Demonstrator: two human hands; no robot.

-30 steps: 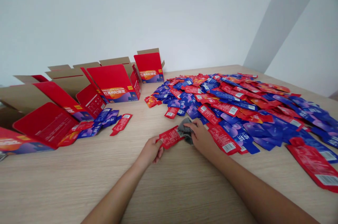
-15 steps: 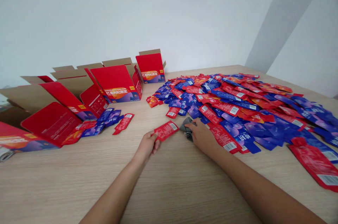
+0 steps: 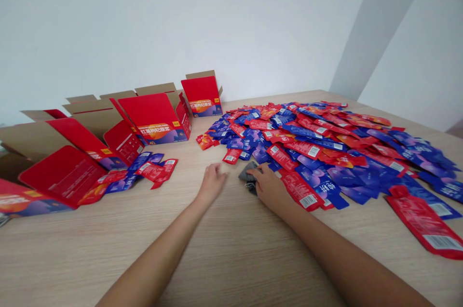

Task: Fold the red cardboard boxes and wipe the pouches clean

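Observation:
My right hand (image 3: pixel 269 184) is closed on a crumpled grey cloth (image 3: pixel 248 172), which rests on the table at the near left edge of a heap of red and blue pouches (image 3: pixel 307 145). Nothing shows in my left hand (image 3: pixel 211 182), a little left of the cloth. Its fingers are loosely bent, slightly blurred and apart. Farther left, a red pouch (image 3: pixel 150 170) lies overlapping another red pouch (image 3: pixel 167 172), beside several blue and red pouches (image 3: pixel 125 180) in front of the cartons.
Open red cartons (image 3: pixel 155 116) with raised flaps stand along the left side. Another carton (image 3: pixel 200 97) stands farther back by the wall. A large red pouch (image 3: pixel 425 220) lies at the right, nearer than the heap. The wooden table (image 3: pixel 217 259) runs beneath everything.
The red pouch that my left hand held now lies with the small group at the left, and that hand has let go. My right hand keeps the grey cloth. The view has shifted slightly.

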